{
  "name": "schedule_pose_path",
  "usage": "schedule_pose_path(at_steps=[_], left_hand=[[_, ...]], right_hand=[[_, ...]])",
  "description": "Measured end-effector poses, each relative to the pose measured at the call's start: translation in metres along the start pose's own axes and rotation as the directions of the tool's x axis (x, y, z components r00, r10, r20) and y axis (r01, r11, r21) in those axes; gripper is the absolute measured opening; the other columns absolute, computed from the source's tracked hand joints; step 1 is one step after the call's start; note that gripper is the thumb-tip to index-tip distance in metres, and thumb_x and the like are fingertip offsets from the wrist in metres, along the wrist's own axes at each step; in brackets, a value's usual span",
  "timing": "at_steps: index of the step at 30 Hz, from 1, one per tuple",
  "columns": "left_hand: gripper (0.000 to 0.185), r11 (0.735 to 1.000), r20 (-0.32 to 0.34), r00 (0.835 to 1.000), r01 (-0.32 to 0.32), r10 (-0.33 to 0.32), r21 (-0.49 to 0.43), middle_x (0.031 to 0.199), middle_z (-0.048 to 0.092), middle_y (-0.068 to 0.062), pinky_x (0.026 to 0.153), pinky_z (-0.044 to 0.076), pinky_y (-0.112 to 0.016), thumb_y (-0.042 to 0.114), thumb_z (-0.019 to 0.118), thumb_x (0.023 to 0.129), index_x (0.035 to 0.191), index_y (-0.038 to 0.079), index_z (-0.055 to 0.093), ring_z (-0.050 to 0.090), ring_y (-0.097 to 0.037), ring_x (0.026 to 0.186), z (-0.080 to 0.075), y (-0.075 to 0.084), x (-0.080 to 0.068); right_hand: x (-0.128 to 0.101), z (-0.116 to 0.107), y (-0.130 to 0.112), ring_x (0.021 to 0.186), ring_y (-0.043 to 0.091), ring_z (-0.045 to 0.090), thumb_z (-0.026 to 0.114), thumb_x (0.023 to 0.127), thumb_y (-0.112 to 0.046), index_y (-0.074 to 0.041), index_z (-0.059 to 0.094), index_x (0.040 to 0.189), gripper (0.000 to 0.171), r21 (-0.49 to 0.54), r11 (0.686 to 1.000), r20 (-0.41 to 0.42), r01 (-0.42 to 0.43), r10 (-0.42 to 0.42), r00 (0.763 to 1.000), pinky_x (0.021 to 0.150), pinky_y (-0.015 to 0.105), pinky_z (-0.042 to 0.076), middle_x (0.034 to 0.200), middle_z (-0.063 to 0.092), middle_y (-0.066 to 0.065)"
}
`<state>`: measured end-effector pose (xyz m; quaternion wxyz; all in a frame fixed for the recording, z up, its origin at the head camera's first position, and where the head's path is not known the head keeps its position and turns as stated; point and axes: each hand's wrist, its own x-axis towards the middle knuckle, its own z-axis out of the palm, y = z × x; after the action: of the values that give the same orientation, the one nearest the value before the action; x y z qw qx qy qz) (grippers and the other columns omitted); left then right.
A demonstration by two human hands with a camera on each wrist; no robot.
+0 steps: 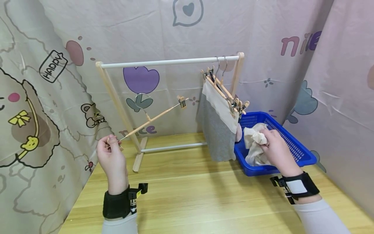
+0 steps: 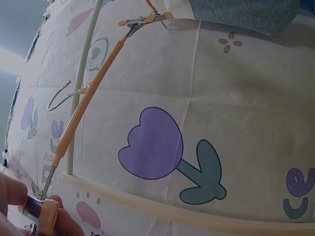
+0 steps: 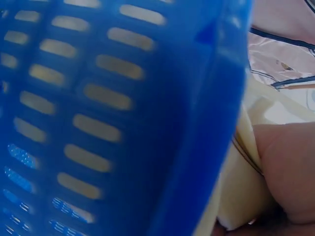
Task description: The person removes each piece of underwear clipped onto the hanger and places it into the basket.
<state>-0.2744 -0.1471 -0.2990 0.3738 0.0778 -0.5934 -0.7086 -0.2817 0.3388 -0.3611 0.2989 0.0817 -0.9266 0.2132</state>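
Head view shows a curtain (image 1: 43,107) with "HAPPY" and "nice" on it. Next comes the rack (image 1: 169,61) on the counter (image 1: 187,195), then the blue basket (image 1: 295,152). One hanger (image 1: 152,120) sticks up from the left hand (image 1: 112,156), which pinches its end clip. Right hand (image 1: 277,151) grips a cloth (image 1: 255,136) in the basket.

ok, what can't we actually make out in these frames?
- Head view: how much cream cloth lies in the blue basket; the right hand and the near wall cover it.
- Right wrist view: the basket wall fills the frame, blurred; only a strip of cloth shows.
- Left wrist view: the left hand is cut off by the corner; only the hanger clip it pinches shows.
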Motion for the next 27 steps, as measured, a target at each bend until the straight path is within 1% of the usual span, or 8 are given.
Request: schedule_pose_path(at_steps=[4, 7, 11, 15, 17, 19, 23, 27], left_hand=[[0.014, 1.000, -0.001, 1.000, 0.003, -0.003, 0.007, 0.100, 0.055, 0.006, 0.079, 0.039, -0.022, 0.026, 0.049, 0.110, 0.104, 0.015, 0.056, 0.052, -0.011, 0.091, -0.001, 0.000, -0.001], [0.014, 1.000, -0.004, 1.000, 0.005, -0.005, 0.013, 0.099, 0.055, 0.006, 0.080, 0.039, -0.022, 0.026, 0.049, 0.110, 0.104, 0.016, 0.056, 0.053, -0.011, 0.091, -0.001, 0.000, -0.001], [0.014, 1.000, -0.004, 1.000, 0.005, -0.005, 0.022, 0.099, 0.056, 0.006, 0.080, 0.039, -0.023, 0.026, 0.048, 0.110, 0.104, 0.016, 0.055, 0.053, -0.011, 0.091, -0.001, 0.001, -0.001], [0.014, 1.000, -0.003, 1.000, 0.008, -0.008, 0.017, 0.099, 0.056, 0.006, 0.081, 0.039, -0.023, 0.026, 0.048, 0.110, 0.104, 0.016, 0.055, 0.053, -0.010, 0.090, -0.001, 0.001, -0.002], [0.014, 1.000, -0.003, 1.000, 0.009, -0.009, 0.014, 0.099, 0.055, 0.006, 0.081, 0.039, -0.023, 0.026, 0.048, 0.110, 0.104, 0.016, 0.055, 0.053, -0.009, 0.091, -0.001, 0.001, -0.002], [0.013, 1.000, -0.004, 1.000, 0.011, -0.011, 0.013, 0.098, 0.055, 0.006, 0.081, 0.039, -0.023, 0.026, 0.048, 0.110, 0.104, 0.016, 0.055, 0.053, -0.010, 0.091, -0.001, 0.001, -0.002], [0.014, 1.000, -0.002, 1.000, 0.012, -0.012, 0.014, 0.098, 0.055, 0.006, 0.081, 0.039, -0.023, 0.026, 0.048, 0.110, 0.105, 0.016, 0.056, 0.053, -0.011, 0.091, -0.001, 0.000, -0.002], [0.014, 1.000, 0.000, 1.000, 0.007, -0.007, 0.007, 0.099, 0.055, 0.006, 0.081, 0.039, -0.023, 0.026, 0.048, 0.110, 0.106, 0.015, 0.056, 0.053, -0.011, 0.091, 0.000, 0.001, -0.002]], right_hand=[[-0.001, 0.003, 0.003, 0.090, 0.039, 0.056, 0.077, 0.084, 0.008, -0.001, 0.061, 0.117, 0.038, -0.025, 0.999, 0.066, 0.043, -0.041, 0.997, 0.073, 0.055, 0.049, 0.101, 0.058, 0.026], [-0.001, 0.006, 0.004, 0.087, 0.036, 0.057, 0.078, 0.085, 0.004, 0.000, 0.062, 0.119, 0.038, -0.038, 0.998, 0.135, 0.049, -0.044, 0.990, 0.071, 0.052, 0.051, 0.098, 0.059, 0.024], [-0.002, 0.008, 0.005, 0.086, 0.034, 0.057, 0.078, 0.087, -0.001, -0.001, 0.062, 0.121, 0.037, -0.044, 0.999, 0.234, 0.030, -0.019, 0.972, 0.070, 0.049, 0.052, 0.096, 0.060, 0.022], [-0.003, 0.011, 0.004, 0.090, 0.036, 0.060, 0.077, 0.088, -0.002, -0.001, 0.062, 0.121, 0.036, -0.046, 0.999, 0.310, 0.014, 0.001, 0.951, 0.073, 0.052, 0.054, 0.099, 0.061, 0.022], [-0.005, 0.012, 0.004, 0.090, 0.035, 0.060, 0.077, 0.088, -0.002, 0.000, 0.062, 0.123, 0.038, -0.057, 0.998, 0.344, 0.019, 0.002, 0.939, 0.073, 0.051, 0.054, 0.099, 0.062, 0.022], [-0.006, 0.013, 0.004, 0.088, 0.033, 0.060, 0.077, 0.088, -0.002, 0.002, 0.062, 0.124, 0.039, -0.070, 0.997, 0.375, 0.035, -0.006, 0.927, 0.071, 0.048, 0.054, 0.099, 0.062, 0.021], [-0.007, 0.013, 0.005, 0.081, 0.026, 0.055, 0.077, 0.089, -0.004, 0.003, 0.061, 0.127, 0.043, -0.087, 0.994, 0.421, 0.060, -0.018, 0.907, 0.066, 0.041, 0.049, 0.092, 0.059, 0.014], [-0.007, 0.012, 0.005, 0.081, 0.025, 0.055, 0.075, 0.091, -0.007, 0.003, 0.061, 0.129, 0.041, -0.094, 0.993, 0.446, 0.069, -0.020, 0.895, 0.066, 0.041, 0.049, 0.089, 0.057, 0.011]])
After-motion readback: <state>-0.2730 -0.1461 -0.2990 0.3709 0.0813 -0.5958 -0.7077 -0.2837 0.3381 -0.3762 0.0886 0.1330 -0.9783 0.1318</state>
